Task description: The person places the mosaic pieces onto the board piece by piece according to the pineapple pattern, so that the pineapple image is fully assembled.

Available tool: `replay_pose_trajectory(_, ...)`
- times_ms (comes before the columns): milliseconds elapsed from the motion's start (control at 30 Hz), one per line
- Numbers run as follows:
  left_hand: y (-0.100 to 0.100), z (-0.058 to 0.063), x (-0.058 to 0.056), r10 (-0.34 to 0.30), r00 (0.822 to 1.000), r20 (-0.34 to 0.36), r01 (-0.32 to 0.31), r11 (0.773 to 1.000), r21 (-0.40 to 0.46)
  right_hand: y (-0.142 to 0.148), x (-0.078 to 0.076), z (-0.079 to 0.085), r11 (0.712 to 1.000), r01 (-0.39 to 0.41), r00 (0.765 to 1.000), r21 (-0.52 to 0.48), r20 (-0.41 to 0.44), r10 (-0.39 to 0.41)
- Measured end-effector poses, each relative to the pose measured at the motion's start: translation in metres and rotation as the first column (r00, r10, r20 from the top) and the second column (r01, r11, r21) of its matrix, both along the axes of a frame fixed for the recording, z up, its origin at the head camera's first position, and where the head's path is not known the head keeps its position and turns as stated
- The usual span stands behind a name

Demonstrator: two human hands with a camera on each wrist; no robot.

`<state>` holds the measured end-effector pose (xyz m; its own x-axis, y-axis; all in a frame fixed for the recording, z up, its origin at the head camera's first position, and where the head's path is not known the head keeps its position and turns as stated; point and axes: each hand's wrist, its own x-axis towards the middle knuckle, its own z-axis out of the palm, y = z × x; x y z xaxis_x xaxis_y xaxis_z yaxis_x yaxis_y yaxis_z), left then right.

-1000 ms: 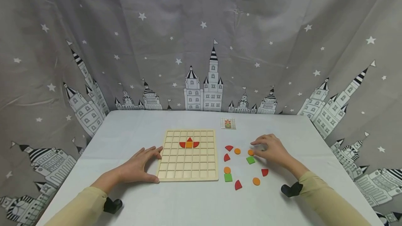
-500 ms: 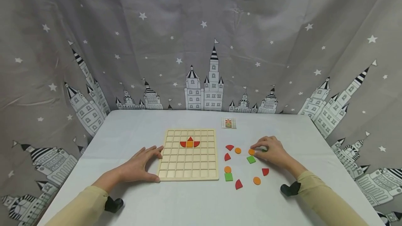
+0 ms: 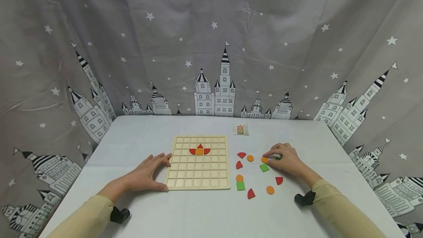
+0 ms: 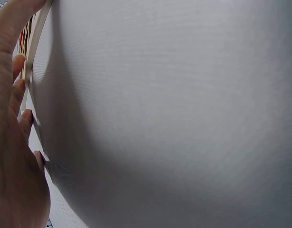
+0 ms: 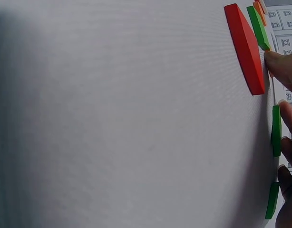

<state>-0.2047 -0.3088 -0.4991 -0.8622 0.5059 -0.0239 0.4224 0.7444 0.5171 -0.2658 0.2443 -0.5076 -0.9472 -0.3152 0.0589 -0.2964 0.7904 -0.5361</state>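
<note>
My left hand point(image 3: 145, 175) rests along the left edge of a wooden grid board point(image 3: 198, 183), its thumb by the near corner and its fingers spread against the side. On the board sit a red triangle point(image 3: 200, 146), an orange square point(image 3: 199, 151) and two red quarter-circles, one point(image 3: 192, 151) on either side of the square. Right of the board, my right hand point(image 3: 286, 160) pinches an orange disc point(image 3: 264, 159) between thumb and forefinger, low at the table. Green pieces lie under its other fingers; one green piece point(image 5: 276, 130) shows in the right wrist view.
Loose pieces lie between the board and my right hand: several red quarter-circles point(image 3: 251, 194), orange discs point(image 3: 270, 190) and green squares point(image 3: 240, 186). A small pattern card point(image 3: 240, 129) lies behind them. A grey curtain point(image 3: 211, 39) with printed castles hangs behind the white table point(image 3: 205, 216).
My right thumb and forefinger have closed in on the orange disc, and a green piece beneath the hand has come into sight. The left hand stays at the board.
</note>
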Motion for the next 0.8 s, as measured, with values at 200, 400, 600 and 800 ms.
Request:
replay_pose_trajectory(200,-0.0009,-0.0021,-0.0006,0.001,1.0,-0.002,-0.001,1.0,-0.001,0.0,0.0006,-0.0004,1.0,-0.01,1.0,-0.004,-0.016,0.01)
replay_pose_trajectory(400,-0.0011,-0.0029,-0.0006,0.007,1.0,0.002,-0.007,1.0,-0.005,-0.0009,0.0004,-0.0011,1.0,-0.016,1.0,-0.006,-0.023,0.016)
replay_pose_trajectory(600,-0.0005,-0.0038,-0.0013,0.018,1.0,0.004,-0.018,1.0,-0.021,-0.0018,-0.001,-0.0022,0.999,-0.027,0.999,0.029,-0.042,0.028)
replay_pose_trajectory(800,0.0001,-0.0041,-0.002,0.021,1.0,0.009,-0.021,1.0,-0.022,-0.0032,-0.0017,-0.0036,0.999,-0.04,0.996,0.031,-0.077,0.042)
